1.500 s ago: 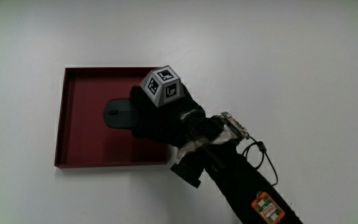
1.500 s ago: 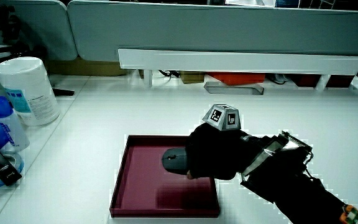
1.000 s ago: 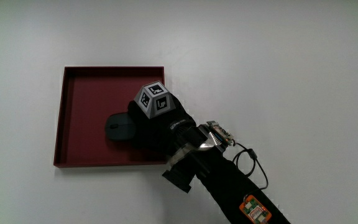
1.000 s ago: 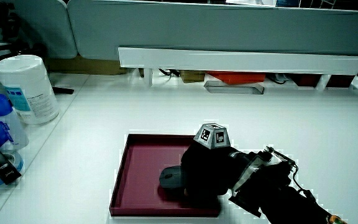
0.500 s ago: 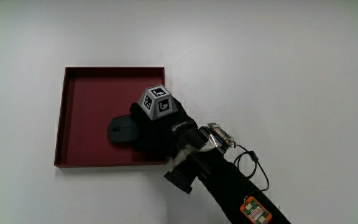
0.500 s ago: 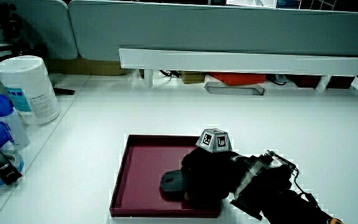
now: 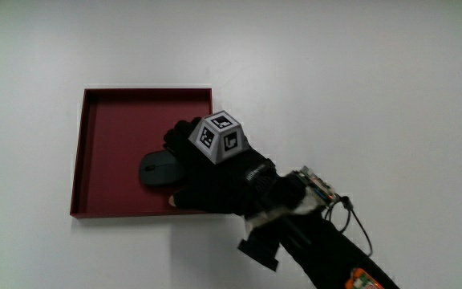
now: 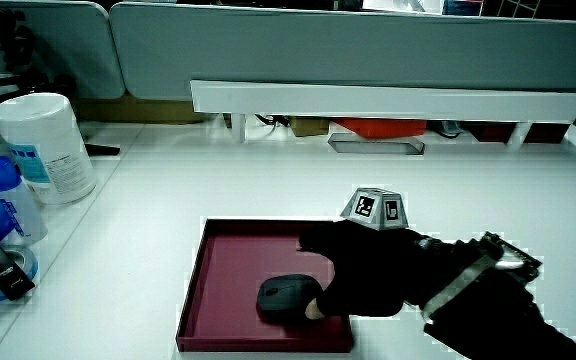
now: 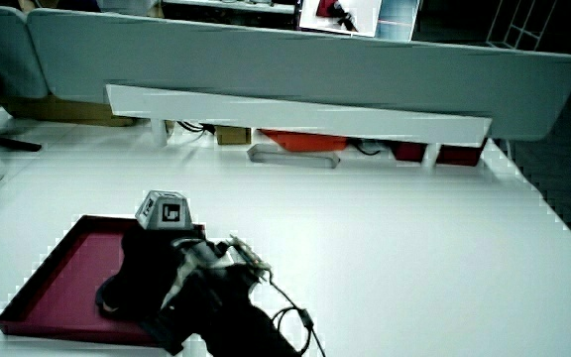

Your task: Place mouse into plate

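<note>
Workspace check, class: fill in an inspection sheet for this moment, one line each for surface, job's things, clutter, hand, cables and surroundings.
Surface: white table, bare around the tray.
Job's things: dark mouse lying inside the red tray, which serves as the plate.
Clutter: white tub and blue-capped bottle at the table's edge.
Hand: the hand is over the tray beside the mouse, fingers spread, holding nothing.
Cables: thin wire loop by the forearm.
Surroundings: low grey partition.

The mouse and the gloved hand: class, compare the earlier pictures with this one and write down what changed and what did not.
The hand has let go of the mouse and drawn back toward the plate's edge, fingers now spread. The mouse lies uncovered in the plate, about where it was half a second ago. The plate has not moved.
</note>
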Demonstrator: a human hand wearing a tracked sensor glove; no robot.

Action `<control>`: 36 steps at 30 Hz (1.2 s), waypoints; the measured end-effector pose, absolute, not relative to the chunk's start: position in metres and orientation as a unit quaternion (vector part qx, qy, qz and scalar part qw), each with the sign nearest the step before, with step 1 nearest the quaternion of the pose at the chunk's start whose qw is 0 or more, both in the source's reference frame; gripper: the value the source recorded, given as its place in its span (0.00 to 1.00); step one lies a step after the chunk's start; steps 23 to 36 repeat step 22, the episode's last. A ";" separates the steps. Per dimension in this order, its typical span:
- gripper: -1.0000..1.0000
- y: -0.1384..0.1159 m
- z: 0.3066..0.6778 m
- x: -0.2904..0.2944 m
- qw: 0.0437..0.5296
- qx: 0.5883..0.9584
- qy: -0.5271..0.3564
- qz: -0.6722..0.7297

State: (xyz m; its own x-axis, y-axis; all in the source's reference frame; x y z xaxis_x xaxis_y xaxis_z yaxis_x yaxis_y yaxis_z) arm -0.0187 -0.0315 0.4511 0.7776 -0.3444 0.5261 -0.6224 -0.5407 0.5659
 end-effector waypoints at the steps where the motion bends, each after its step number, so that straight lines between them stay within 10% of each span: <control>1: 0.00 -0.029 0.443 -0.015 0.386 0.856 -0.293 0.178; 16: 0.00 0.021 0.332 0.038 0.375 0.837 -0.365 0.162; 36: 0.00 0.032 0.311 0.051 0.334 0.845 -0.378 0.179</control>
